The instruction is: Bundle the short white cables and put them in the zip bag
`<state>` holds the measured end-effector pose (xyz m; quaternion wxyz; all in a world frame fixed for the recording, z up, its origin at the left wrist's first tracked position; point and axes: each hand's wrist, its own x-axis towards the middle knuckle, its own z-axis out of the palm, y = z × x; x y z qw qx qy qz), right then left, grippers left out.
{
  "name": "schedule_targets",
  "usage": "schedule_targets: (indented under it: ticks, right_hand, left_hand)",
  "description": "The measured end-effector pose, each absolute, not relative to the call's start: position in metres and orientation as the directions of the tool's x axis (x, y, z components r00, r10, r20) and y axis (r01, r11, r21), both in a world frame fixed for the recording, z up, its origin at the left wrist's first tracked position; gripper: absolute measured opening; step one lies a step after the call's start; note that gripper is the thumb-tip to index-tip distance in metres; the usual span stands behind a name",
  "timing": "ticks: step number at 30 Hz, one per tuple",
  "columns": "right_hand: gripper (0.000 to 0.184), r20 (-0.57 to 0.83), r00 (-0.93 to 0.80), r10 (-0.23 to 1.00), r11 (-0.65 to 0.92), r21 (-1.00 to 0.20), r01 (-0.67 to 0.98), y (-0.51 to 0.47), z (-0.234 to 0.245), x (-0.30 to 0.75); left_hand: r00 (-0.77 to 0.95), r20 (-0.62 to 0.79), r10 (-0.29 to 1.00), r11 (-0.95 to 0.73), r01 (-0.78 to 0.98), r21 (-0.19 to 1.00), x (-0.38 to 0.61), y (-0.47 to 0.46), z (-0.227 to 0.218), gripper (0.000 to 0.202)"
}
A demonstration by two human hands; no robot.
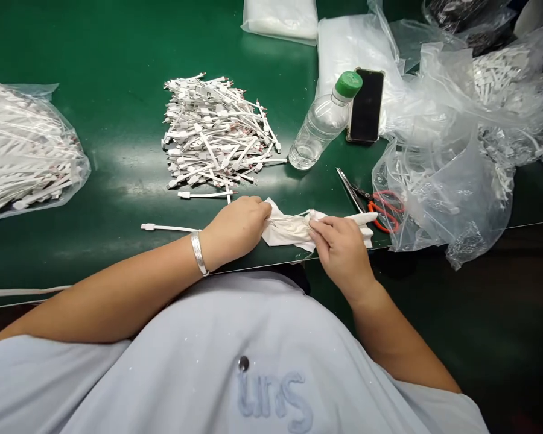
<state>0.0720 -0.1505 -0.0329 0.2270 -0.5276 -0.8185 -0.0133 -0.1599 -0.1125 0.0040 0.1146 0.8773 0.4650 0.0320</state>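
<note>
Over a crumpled white cloth (278, 235) near the table's front edge, a thin white cable (294, 216) stretches between my hands. My left hand (239, 229) is closed at the cable's left end, its fingertips partly hidden. My right hand (344, 250) pinches the other end, thumb against fingers, resting on the cloth. A white tapered stick (364, 217) pokes out beyond my right fingers. One short white cable with a plug (167, 228) lies partly under my left forearm, and another (203, 194) lies just above it.
A heap of short white cables (217, 132) sits ahead. A bottle with a green cap (317, 129), a phone (365, 108) and red-handled scissors (382, 211) stand or lie to the right. Clear plastic bags (438, 199) crowd the right side; a bag of cables (27, 150) is at left.
</note>
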Motion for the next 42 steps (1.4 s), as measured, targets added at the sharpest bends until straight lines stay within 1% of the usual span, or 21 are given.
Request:
schedule_targets:
  ticks: [3, 6, 9, 11, 12, 13, 14, 16, 18, 19, 22, 24, 25, 27, 30, 33, 36, 37, 39, 40, 42]
  right_hand:
    - [0.018, 0.422, -0.221, 0.879, 0.388, -0.366, 0.846, -0.146, -0.04, 0.074]
    - [0.024, 0.42, -0.153, 0.894, 0.344, -0.429, 0.835, -0.139, -0.042, 0.079]
    - [0.016, 0.37, -0.119, 0.921, 0.312, -0.52, 0.795, -0.131, -0.039, 0.085]
    - [0.017, 0.376, 0.027, 0.926, 0.236, -0.633, 0.738, -0.128, -0.032, 0.088]
    - [0.017, 0.393, 0.098, 0.915, 0.21, -0.667, 0.715, -0.128, -0.029, 0.089]
    - [0.017, 0.424, 0.131, 0.896, 0.213, -0.67, 0.712, -0.128, -0.025, 0.088]
    - [0.017, 0.46, 0.102, 0.882, 0.246, -0.634, 0.733, -0.128, -0.022, 0.085]
    - [0.015, 0.484, -0.125, 0.866, 0.376, -0.465, 0.802, -0.131, -0.019, 0.075]
    - [0.018, 0.395, -0.387, 0.833, 0.501, -0.244, 0.831, -0.134, -0.018, 0.063]
    - [0.021, 0.328, -0.478, 0.815, 0.543, -0.14, 0.828, -0.135, -0.018, 0.059]
    - [0.025, 0.172, -0.63, 0.757, 0.62, 0.117, 0.776, -0.137, -0.011, 0.059]
    - [0.026, 0.095, -0.681, 0.726, 0.654, 0.21, 0.727, -0.137, -0.001, 0.067]
    - [0.027, 0.085, -0.683, 0.726, 0.651, 0.235, 0.722, -0.137, 0.004, 0.07]
    - [0.029, 0.137, -0.634, 0.761, 0.596, 0.239, 0.767, -0.136, 0.011, 0.074]
    - [0.033, 0.233, -0.564, 0.792, 0.542, 0.158, 0.826, -0.136, 0.008, 0.069]
    - [0.034, 0.207, -0.623, 0.754, 0.6, 0.17, 0.782, -0.137, -0.003, 0.065]
    - [0.033, 0.199, -0.609, 0.768, 0.575, 0.203, 0.792, -0.137, -0.006, 0.073]
    - [0.033, 0.233, -0.575, 0.785, 0.547, 0.176, 0.818, -0.137, -0.006, 0.076]
    - [0.031, 0.326, -0.482, 0.813, 0.493, 0.054, 0.868, -0.137, -0.004, 0.079]
    - [0.029, 0.358, -0.444, 0.821, 0.485, -0.026, 0.874, -0.138, -0.004, 0.078]
    - [0.024, 0.362, -0.438, 0.823, 0.518, -0.164, 0.839, -0.141, -0.007, 0.073]
  left_hand:
    - [0.636, 0.0, 0.772, -0.635, 0.771, 0.051, -0.162, -0.122, 0.007, 0.022]
    - [0.722, -0.037, 0.691, -0.722, 0.689, -0.059, -0.165, -0.134, 0.006, 0.025]
    - [0.751, -0.034, 0.66, -0.75, 0.655, -0.094, -0.167, -0.139, 0.002, 0.035]
    - [0.766, 0.001, 0.643, -0.763, 0.641, -0.086, -0.167, -0.138, -0.001, 0.04]
    - [0.776, 0.01, 0.631, -0.773, 0.63, -0.072, -0.167, -0.137, -0.002, 0.04]
    - [0.786, 0.009, 0.619, -0.784, 0.618, -0.056, -0.166, -0.136, -0.003, 0.04]
    - [0.791, -0.001, 0.611, -0.791, 0.611, -0.04, -0.165, -0.135, -0.004, 0.039]
    - [0.79, -0.022, 0.612, -0.791, 0.612, -0.021, -0.162, -0.133, -0.006, 0.036]
    - [0.78, -0.027, 0.626, -0.78, 0.625, -0.02, -0.16, -0.132, -0.007, 0.033]
    - [0.775, -0.025, 0.632, -0.775, 0.632, -0.021, -0.159, -0.133, -0.008, 0.032]
    - [0.77, -0.017, 0.638, -0.77, 0.638, -0.012, -0.158, -0.134, -0.008, 0.03]
    - [0.769, -0.013, 0.639, -0.769, 0.639, -0.004, -0.157, -0.134, -0.008, 0.03]
    - [0.768, -0.016, 0.64, -0.768, 0.64, -0.001, -0.157, -0.135, -0.008, 0.03]
    - [0.766, -0.032, 0.642, -0.767, 0.642, 0.002, -0.157, -0.135, -0.007, 0.03]
    - [0.768, -0.043, 0.639, -0.769, 0.64, 0.002, -0.156, -0.135, -0.006, 0.031]
    - [0.767, -0.032, 0.641, -0.767, 0.642, 0.014, -0.157, -0.135, -0.006, 0.031]
    - [0.756, -0.003, 0.654, -0.751, 0.65, 0.117, -0.161, -0.132, -0.011, 0.029]
    - [0.74, 0.023, 0.673, -0.731, 0.659, 0.177, -0.162, -0.13, -0.013, 0.029]
    - [0.67, 0.089, 0.737, -0.661, 0.687, 0.302, -0.165, -0.124, -0.017, 0.026]
    - [0.629, 0.11, 0.77, -0.623, 0.702, 0.346, -0.167, -0.121, -0.018, 0.024]
    - [0.578, 0.096, 0.81, -0.566, 0.731, 0.381, -0.169, -0.115, -0.017, 0.02]
